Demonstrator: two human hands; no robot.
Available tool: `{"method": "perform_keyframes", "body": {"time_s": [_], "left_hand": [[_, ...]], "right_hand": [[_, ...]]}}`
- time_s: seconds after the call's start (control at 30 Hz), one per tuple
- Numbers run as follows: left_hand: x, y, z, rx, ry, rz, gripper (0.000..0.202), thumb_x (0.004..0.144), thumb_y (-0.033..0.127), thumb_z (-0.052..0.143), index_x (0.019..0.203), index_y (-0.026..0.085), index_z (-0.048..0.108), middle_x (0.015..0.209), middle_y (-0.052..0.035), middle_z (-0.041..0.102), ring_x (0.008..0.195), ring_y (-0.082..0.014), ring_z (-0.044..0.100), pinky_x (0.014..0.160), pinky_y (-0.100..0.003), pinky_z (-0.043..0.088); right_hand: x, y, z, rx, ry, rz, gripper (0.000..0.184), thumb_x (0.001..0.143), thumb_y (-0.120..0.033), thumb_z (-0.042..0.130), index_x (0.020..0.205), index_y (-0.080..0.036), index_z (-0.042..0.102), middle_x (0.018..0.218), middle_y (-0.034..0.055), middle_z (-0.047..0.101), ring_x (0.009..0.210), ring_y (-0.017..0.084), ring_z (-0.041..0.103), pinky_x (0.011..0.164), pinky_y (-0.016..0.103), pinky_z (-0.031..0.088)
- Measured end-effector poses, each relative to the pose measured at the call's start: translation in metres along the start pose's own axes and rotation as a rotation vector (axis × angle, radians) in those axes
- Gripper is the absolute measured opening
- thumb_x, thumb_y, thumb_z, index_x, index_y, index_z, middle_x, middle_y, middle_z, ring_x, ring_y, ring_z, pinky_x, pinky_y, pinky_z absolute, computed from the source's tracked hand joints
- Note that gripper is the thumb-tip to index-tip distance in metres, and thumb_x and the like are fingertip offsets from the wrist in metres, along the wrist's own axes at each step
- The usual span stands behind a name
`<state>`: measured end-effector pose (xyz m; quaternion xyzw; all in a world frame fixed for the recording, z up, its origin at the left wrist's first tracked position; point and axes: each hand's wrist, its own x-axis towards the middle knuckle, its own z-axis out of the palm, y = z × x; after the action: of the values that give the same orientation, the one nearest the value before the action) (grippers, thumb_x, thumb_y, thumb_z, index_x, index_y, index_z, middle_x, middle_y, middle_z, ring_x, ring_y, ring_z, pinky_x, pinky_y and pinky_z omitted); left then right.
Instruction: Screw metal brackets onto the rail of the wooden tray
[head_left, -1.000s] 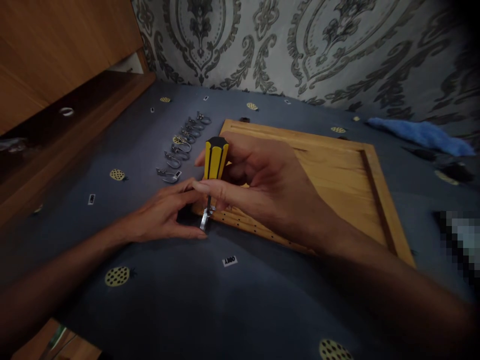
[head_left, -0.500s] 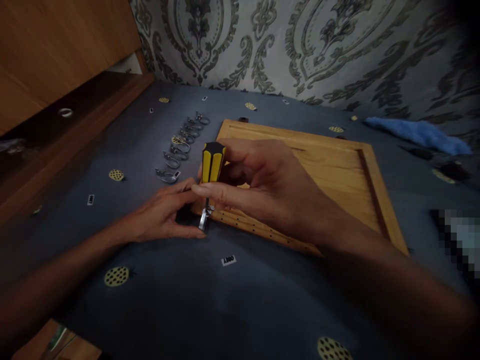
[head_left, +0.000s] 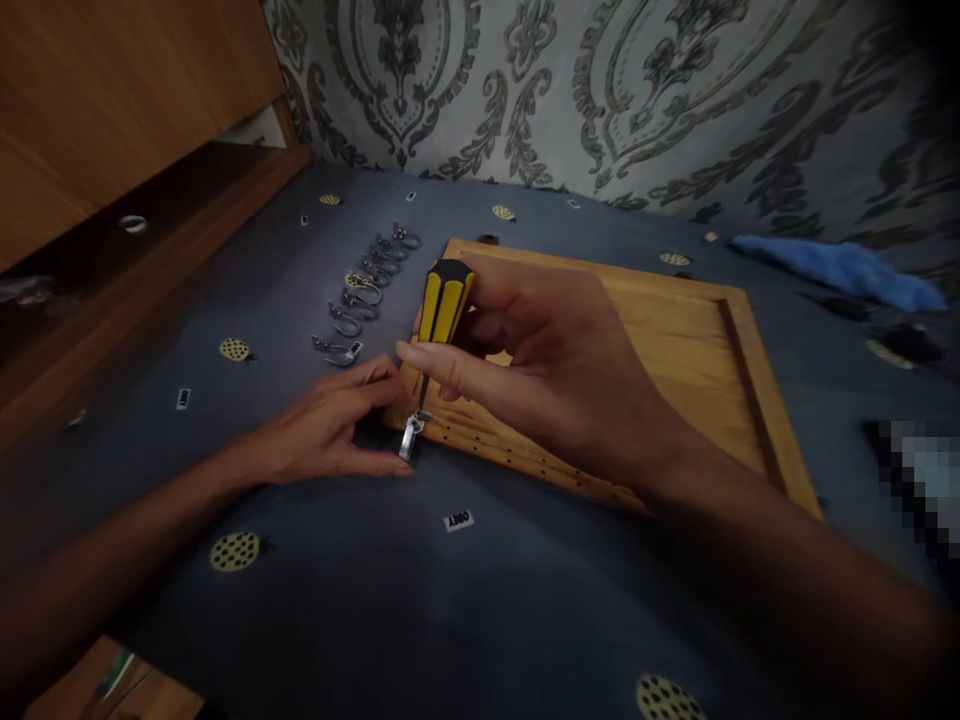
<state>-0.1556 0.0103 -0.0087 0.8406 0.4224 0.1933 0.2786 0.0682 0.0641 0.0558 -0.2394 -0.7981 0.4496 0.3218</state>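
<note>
My right hand [head_left: 540, 360] grips the yellow-and-black handle of a screwdriver [head_left: 446, 305], thumb along its near side. The thin shaft slants down to a small shiny metal hook [head_left: 411, 436] at the near left corner of a framed wooden board [head_left: 671, 365]. Around that corner curves my left hand [head_left: 337, 420]. Its thumb tip touches the hook's lower end, and the bent fingers rest by the board's edge. Small dark holes run along the near strip of the board. Whether a screw sits under the screwdriver tip is too small to see.
Several more metal hooks [head_left: 364, 290] lie in a row left of the board on the dark patterned cloth [head_left: 337, 590]. A blue cloth [head_left: 840, 268] and dark items lie at the right, near a blurred-out device [head_left: 922, 490]. A wooden cabinet [head_left: 135, 100] borders the left.
The screwdriver's handle has shifted up and to the right with my right hand, so the screwdriver leans more. My left hand and the hook stay nearly in place.
</note>
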Motion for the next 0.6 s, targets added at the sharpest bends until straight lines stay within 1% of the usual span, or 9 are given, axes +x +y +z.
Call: {"method": "perform_keyframes", "body": {"time_s": [0.07,0.17,0.27,0.37,0.47,0.6], "left_hand": [[-0.0002,-0.0006,0.0002,0.001,-0.002,0.012,0.045,0.093,0.061,0.069,0.115,0.022,0.066,0.112,-0.0064,0.061,0.102,-0.0252,0.059,0.084,-0.035,0.052],[0.0003,0.0002,0.0000,-0.012,0.015,0.044,0.047,0.094,0.060,0.070,0.124,0.024,0.064,0.116,-0.0066,0.061,0.105,-0.0257,0.059,0.092,-0.037,0.052],[0.0009,0.0019,-0.0006,-0.022,0.021,0.047,0.048,0.093,0.060,0.070,0.125,0.024,0.064,0.118,-0.0074,0.062,0.107,-0.0264,0.060,0.097,-0.039,0.052],[0.0008,0.0021,-0.0010,-0.028,0.018,0.041,0.048,0.093,0.060,0.070,0.126,0.025,0.065,0.121,-0.0077,0.062,0.109,-0.0270,0.060,0.098,-0.039,0.053],[0.0002,0.0006,-0.0004,-0.012,0.026,0.053,0.051,0.093,0.060,0.070,0.130,0.026,0.064,0.120,-0.0078,0.063,0.108,-0.0272,0.061,0.094,-0.039,0.054],[-0.0006,-0.0017,0.0013,0.002,0.043,0.050,0.052,0.093,0.062,0.069,0.127,0.022,0.066,0.112,-0.0075,0.064,0.098,-0.0257,0.062,0.081,-0.036,0.054]], "right_hand": [[-0.0003,-0.0012,0.0003,-0.003,0.028,0.020,0.012,0.097,-0.031,0.070,0.087,-0.025,0.065,0.087,0.0012,0.067,0.086,0.019,0.064,0.078,0.037,0.058],[-0.0003,-0.0022,0.0000,-0.025,0.021,0.018,0.014,0.096,-0.031,0.070,0.085,-0.023,0.065,0.086,0.0013,0.068,0.081,0.018,0.063,0.071,0.035,0.056],[0.0000,-0.0012,-0.0004,-0.050,0.020,0.004,0.018,0.094,-0.033,0.073,0.082,-0.023,0.064,0.082,0.0010,0.067,0.075,0.017,0.061,0.063,0.032,0.051],[0.0008,-0.0002,-0.0007,-0.080,0.020,-0.009,0.022,0.093,-0.035,0.072,0.079,-0.022,0.062,0.076,-0.0002,0.064,0.069,0.016,0.058,0.059,0.031,0.047],[0.0014,-0.0011,-0.0014,-0.108,0.001,-0.017,0.024,0.094,-0.035,0.070,0.077,-0.023,0.059,0.073,-0.0004,0.063,0.068,0.016,0.057,0.058,0.030,0.046],[0.0011,-0.0041,-0.0035,-0.104,-0.065,-0.013,0.019,0.094,-0.030,0.071,0.079,-0.023,0.061,0.077,0.0000,0.066,0.071,0.016,0.060,0.063,0.030,0.048]]}}
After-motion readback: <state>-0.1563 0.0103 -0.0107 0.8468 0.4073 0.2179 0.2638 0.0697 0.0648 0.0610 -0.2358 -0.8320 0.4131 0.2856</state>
